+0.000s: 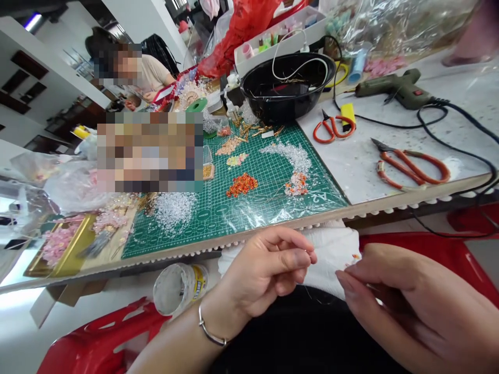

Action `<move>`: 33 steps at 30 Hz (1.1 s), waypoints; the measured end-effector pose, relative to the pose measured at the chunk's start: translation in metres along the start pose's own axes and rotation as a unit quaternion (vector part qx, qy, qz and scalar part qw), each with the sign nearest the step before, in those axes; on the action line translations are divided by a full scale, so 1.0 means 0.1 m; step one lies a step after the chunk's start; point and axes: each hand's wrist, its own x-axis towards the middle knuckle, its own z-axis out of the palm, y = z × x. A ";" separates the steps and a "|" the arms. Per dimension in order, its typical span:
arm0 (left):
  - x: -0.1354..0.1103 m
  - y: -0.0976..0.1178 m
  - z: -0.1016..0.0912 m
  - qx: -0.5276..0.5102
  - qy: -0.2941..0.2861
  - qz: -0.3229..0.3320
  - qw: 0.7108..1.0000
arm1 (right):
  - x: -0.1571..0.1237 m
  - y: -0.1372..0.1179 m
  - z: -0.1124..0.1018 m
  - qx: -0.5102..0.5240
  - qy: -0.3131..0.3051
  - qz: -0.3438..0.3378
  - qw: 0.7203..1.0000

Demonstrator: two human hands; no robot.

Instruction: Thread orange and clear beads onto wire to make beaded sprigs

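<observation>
My left hand (pixel 268 270) pinches thumb against forefinger at the table's near edge, apparently on a very thin wire (pixel 309 292) that is barely visible. My right hand (pixel 409 311) faces it with curled fingertips, and its hold is hard to make out. Both hands sit over a white cloth (pixel 331 254) on my lap. A tiny orange bead (pixel 354 256) shows at the cloth's right side, just beyond my right fingertips. A metal bangle (pixel 210 327) circles my left wrist.
A green cutting mat (pixel 288 208) holds piles of clear, orange and pink beads. Two pairs of orange-handled scissors (pixel 413 169) and a glue gun (pixel 397 88) lie on the marble table (pixel 366 171). A black bowl (pixel 286 88) stands behind. A co-worker (pixel 152 72) sits across.
</observation>
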 end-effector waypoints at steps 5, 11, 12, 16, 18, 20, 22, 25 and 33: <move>-0.02 -0.01 0.04 0.005 0.011 0.006 1.000 | 0.11 -0.07 -0.06 -0.008 0.036 -0.047 0.998; -0.03 -0.03 0.04 0.014 0.013 0.011 1.000 | 0.05 -0.04 -0.04 0.001 0.010 -0.014 1.000; -0.03 -0.03 0.03 0.015 0.014 0.011 1.000 | 0.03 -0.03 -0.03 0.004 0.007 -0.001 1.000; -0.02 -0.03 0.02 0.023 0.016 0.007 1.000 | -0.04 0.00 -0.01 0.019 -0.020 0.033 0.999; -0.02 -0.03 0.01 0.027 0.016 0.005 0.999 | -0.05 0.00 0.00 0.025 -0.021 0.039 0.999; -0.01 -0.03 0.01 0.033 0.019 0.004 0.999 | -0.04 -0.01 0.00 0.027 -0.025 0.041 0.998; -0.01 -0.03 -0.01 0.047 0.023 0.008 0.999 | -0.01 -0.01 0.00 0.023 -0.021 0.033 0.999; -0.03 -0.03 -0.02 0.112 0.025 0.020 0.993 | 0.07 -0.02 0.01 0.011 -0.002 0.001 1.000; -0.13 0.08 -0.05 0.568 0.044 0.262 0.779 | 0.17 0.03 0.10 0.049 -0.037 0.048 0.997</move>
